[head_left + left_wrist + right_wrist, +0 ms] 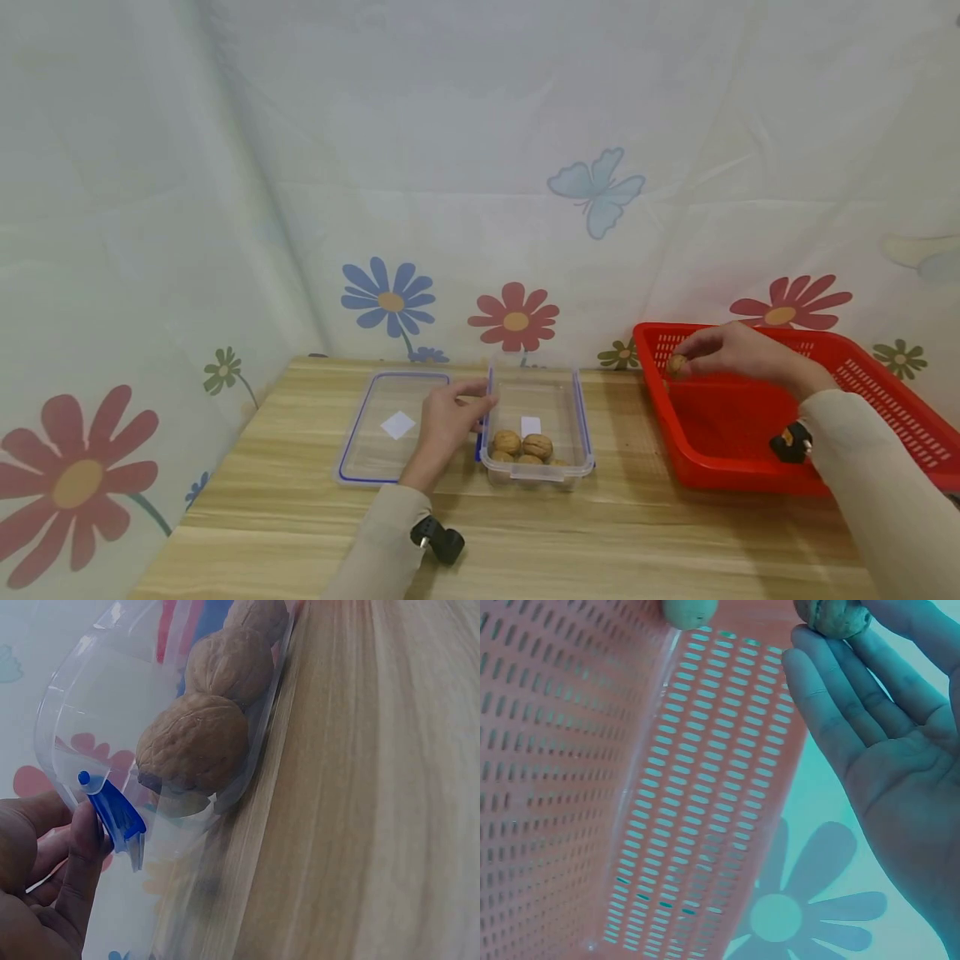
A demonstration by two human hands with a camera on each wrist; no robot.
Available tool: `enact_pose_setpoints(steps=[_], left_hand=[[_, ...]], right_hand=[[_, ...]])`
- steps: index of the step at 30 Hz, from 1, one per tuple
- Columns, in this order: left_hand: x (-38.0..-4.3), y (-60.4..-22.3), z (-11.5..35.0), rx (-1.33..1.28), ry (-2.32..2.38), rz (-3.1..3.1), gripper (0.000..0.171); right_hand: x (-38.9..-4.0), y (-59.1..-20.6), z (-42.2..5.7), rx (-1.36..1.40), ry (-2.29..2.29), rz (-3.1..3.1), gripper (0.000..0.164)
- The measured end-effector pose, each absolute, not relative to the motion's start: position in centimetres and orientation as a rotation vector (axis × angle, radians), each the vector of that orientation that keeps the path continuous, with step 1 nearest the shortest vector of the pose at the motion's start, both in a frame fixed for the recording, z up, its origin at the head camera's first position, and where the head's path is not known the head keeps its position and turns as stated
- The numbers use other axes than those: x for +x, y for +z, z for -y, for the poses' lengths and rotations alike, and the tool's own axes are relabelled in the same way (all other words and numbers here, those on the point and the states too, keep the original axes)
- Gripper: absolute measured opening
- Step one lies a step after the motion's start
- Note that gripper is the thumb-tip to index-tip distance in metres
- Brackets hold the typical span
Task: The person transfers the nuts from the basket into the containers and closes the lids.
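My left hand grips the left rim of a clear plastic food container. In the left wrist view its thumb lies against a blue latch. Several walnuts lie in the container's near end. Over the left part of a red plastic basket, my right hand pinches a single walnut at its fingertips. The right wrist view shows this held walnut cut off at the top, and another walnut within the basket.
The container's clear lid, edged in blue, lies flat to the left on the wooden table. A white floral curtain hangs just behind the table. The basket's slotted walls stand at the right.
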State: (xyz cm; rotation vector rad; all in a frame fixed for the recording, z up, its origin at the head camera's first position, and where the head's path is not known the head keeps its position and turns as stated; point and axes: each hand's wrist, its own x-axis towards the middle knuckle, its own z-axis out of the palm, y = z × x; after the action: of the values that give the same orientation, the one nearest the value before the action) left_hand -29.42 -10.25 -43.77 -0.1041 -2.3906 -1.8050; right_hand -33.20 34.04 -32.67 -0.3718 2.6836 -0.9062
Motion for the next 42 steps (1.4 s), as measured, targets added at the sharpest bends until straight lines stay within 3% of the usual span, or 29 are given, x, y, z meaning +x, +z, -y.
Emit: enact_pose_setpoints(steps=[19, 25, 42], left_hand=[[-29.6, -44.0, 10.1, -0.123, -1.809, 2.379, 0.031], [-29.5, -44.0, 10.1, -0.119, -1.814, 2.383, 0.031], [-29.6, -43.8, 10.3, -0.112, -1.776, 2.397, 0.030]], right_hand=[[-30.7, -28.4, -31.2, -0.415, -1.004, -2.759, 0.058], [-29.1, -27.5, -29.5, -0.573, -1.016, -2.821, 0.051], [-26.2, -29.1, -24.0, -0.742, -1.259, -2.803, 0.036]])
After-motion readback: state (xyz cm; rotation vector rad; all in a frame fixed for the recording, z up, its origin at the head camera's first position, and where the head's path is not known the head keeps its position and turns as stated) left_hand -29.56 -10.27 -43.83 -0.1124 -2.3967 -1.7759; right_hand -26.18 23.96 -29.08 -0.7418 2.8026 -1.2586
